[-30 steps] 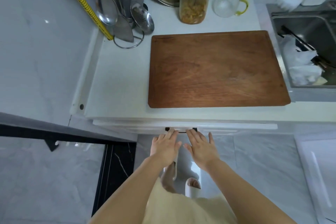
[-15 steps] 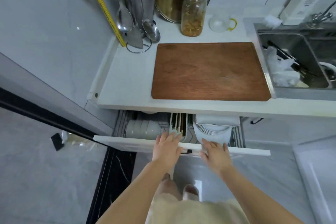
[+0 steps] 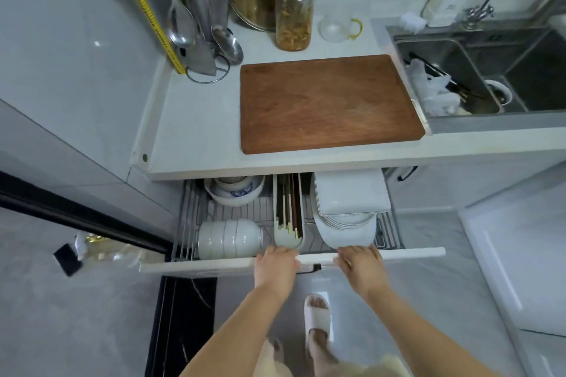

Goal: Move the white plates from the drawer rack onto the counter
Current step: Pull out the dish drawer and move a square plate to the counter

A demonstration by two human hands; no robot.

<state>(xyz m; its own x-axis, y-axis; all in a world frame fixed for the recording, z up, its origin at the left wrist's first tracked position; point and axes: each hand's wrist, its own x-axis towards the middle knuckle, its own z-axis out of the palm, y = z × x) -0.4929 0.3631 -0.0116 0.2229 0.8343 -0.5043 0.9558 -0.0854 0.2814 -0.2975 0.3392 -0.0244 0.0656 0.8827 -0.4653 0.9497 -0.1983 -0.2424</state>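
Note:
The drawer rack (image 3: 196,208) stands pulled out below the white counter (image 3: 196,119). At its right side, round white plates (image 3: 346,234) stand on edge, with square white plates (image 3: 349,193) behind them. My left hand (image 3: 275,266) and my right hand (image 3: 360,263) both grip the top edge of the drawer front (image 3: 190,266), fingers curled over it, either side of the dark handle (image 3: 309,269). The right hand sits just in front of the round plates.
A stack of white bowls (image 3: 228,239) lies at the rack's left, patterned bowls (image 3: 234,190) behind, a chopstick holder (image 3: 288,214) in the middle. A wooden cutting board (image 3: 327,102) covers much of the counter. Jar (image 3: 294,9), utensils (image 3: 196,15) and sink (image 3: 477,76) lie beyond.
The drawer has slid from closed to far out, exposing bowls, chopsticks and plates. Both hands came back with the drawer front, and the right hand shifted rightward along it.

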